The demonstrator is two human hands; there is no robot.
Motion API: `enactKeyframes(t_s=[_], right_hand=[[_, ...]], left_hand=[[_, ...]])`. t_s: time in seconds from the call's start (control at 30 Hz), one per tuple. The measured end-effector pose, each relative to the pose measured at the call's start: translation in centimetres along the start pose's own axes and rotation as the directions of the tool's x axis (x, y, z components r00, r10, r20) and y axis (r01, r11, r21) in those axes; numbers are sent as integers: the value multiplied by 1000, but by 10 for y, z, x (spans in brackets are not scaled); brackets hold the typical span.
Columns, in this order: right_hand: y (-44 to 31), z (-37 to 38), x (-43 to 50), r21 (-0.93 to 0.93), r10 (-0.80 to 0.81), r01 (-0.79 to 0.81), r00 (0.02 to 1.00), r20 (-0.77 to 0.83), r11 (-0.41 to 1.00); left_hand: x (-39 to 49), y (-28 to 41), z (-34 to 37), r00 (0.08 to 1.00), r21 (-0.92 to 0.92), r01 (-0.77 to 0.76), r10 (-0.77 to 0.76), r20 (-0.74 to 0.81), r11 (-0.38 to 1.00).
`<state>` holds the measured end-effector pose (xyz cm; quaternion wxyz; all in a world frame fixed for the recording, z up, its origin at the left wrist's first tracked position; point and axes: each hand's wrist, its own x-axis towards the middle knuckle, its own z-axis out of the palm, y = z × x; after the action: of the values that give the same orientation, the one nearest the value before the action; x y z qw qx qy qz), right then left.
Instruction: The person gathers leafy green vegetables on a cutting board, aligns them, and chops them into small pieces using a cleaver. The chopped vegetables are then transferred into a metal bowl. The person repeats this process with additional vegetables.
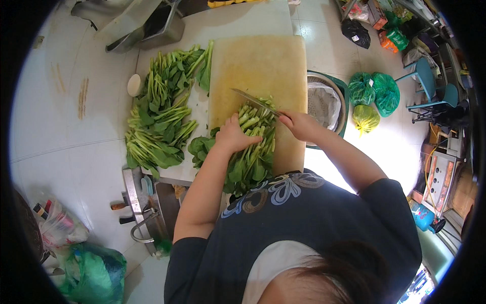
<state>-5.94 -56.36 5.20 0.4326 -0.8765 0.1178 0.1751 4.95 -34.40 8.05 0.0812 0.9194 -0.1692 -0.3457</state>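
A thick yellowed cutting board [258,57] lies on a white table. On its near half rests a bunch of leafy greens [262,152], stems away from me and leaves towards my body. My left hand [235,135] presses on the bunch with its fingers spread, thumb across the stems. My right hand [298,123] grips the handle of a kitchen knife [252,99], whose blade slants over the cut stem ends. Short cut pieces lie by the blade. More leafy greens [163,125] are piled on the table left of the board.
Right of the board stands a metal colander [341,95] with a white plastic bag inside. A steel container [167,32] is at the table's far left, near a small round pale lid or bowl [134,85]. Knives in a metal rack [133,193] and a sink faucet [146,230] are at the lower left.
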Motion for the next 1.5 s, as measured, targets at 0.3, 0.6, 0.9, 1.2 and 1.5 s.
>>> enactKeyframes(t_s=[0.3,0.6,0.9,1.2,1.5], right_hand=[[-5,-9,-55,-77,89,-81,990,106,994],[-9,-5,5,77,-107,107,994,-5,991],[10,6,-25,37,0,-2,999,52,999],[-14,-6,-46,39,-64,63,998,25,997],[-8,21,9,91,-57,57,998,1,994]], left_hand=[[5,2,-1,998,67,29,-33,59,997],[1,0,1,997,103,56,-61,42,993],[9,-10,8,999,-43,-38,37,-35,998],[12,-15,12,999,17,14,-14,42,1000],[9,-9,7,1000,27,-15,15,10,1000]])
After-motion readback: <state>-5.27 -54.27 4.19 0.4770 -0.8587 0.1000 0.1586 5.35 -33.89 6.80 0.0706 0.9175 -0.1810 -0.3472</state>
